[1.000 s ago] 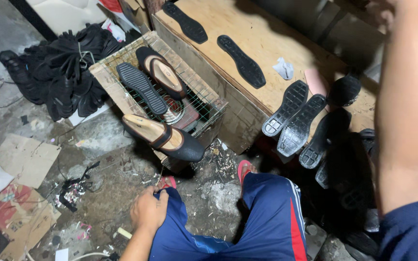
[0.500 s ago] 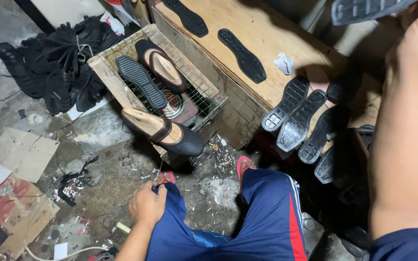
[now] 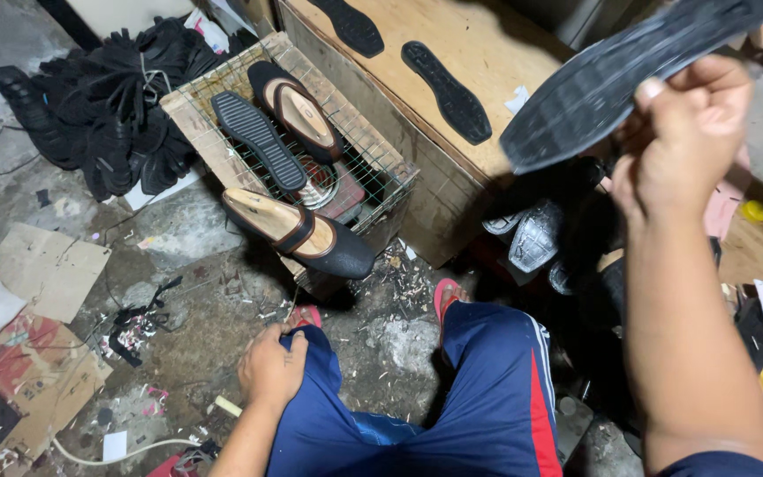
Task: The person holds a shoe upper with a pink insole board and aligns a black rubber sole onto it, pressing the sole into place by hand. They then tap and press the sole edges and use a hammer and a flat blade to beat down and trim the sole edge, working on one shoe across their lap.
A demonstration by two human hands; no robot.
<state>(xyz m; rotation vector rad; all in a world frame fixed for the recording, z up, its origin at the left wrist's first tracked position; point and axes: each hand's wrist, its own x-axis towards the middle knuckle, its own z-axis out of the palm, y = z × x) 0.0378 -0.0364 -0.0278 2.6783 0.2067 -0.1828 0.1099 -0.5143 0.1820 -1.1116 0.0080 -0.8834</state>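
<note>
1. A black ridged shoe sole (image 3: 629, 75) is raised up in the air, above the right end of the wooden worktop (image 3: 479, 53), tread side facing down towards us.
2. The right hand (image 3: 677, 146) grips it near one end, fingers (image 3: 708, 79) curled tight over the sole's edge.
3. The left hand (image 3: 271, 367) rests on the person's left knee, fingers loosely bent, holding nothing.
4. Two flat black soles (image 3: 448, 79) lie on the worktop.
5. Beside the worktop stands a wire crate (image 3: 373, 163) with another sole and a shoe on a last across its top; a second lasted shoe (image 3: 298, 234) hangs off its front corner.
6. More soles (image 3: 536, 234) lean under the worktop's edge, just below the raised one.
7. A heap of black pieces (image 3: 108, 106) and cardboard scraps (image 3: 46, 269) lie on the dirty floor to the left.
</note>
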